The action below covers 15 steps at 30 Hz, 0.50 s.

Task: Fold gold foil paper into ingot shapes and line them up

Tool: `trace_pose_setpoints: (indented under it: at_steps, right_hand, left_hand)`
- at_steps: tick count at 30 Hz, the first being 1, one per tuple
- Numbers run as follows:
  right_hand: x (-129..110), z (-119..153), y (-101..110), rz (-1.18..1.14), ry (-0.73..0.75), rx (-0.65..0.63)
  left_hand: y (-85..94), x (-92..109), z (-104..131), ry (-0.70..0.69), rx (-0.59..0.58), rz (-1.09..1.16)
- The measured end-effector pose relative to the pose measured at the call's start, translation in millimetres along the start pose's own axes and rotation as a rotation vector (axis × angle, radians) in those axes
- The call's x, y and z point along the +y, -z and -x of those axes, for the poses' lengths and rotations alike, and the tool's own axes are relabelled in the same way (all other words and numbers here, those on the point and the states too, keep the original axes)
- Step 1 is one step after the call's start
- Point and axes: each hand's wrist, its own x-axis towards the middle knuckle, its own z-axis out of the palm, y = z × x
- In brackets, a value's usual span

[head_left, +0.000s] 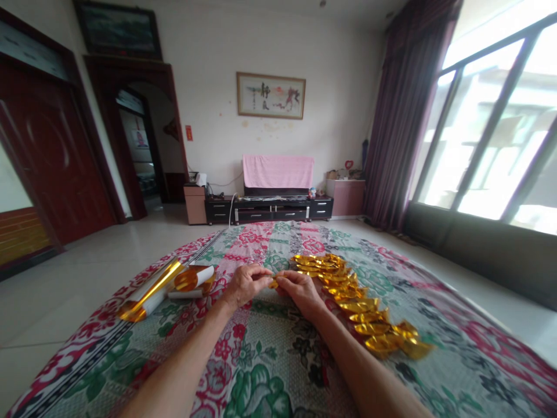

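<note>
My left hand [249, 284] and my right hand [300, 290] meet over the middle of the flowered cloth [256, 389]. Between their pinched fingertips is a small gold foil piece [273, 283], mostly hidden by the fingers. Just right of my right hand, a curving row of folded gold foil pieces [342, 284] runs toward the front right. To the left of my left hand lie rolled gold foil sheets [159, 284] with white backs, one long and a shorter one [187, 280] beside it.
Beyond the cloth's far edge stands a low black cabinet [278, 213] with a pink cloth [278, 171] above it. A pink side cabinet [348, 198] is at its right. Purple curtains [389, 128] and windows line the right side; a red door [52, 145] is at the left.
</note>
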Motion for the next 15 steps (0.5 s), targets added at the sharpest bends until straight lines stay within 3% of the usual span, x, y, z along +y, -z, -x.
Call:
trace_pose_setpoints:
  at_steps: [5, 15]
  right_hand:
    - [1.6, -0.6, 0.0, -0.029, 0.018, -0.038]
    - [-4.0, 2.0, -1.3, -0.057, -0.048, 0.023]
  left_hand:
    - [-0.4, 2.4, -0.1, 0.022, -0.011, 0.022]
    - [1.9, 6.0, 1.5, 0.164, -0.042, 0.143]
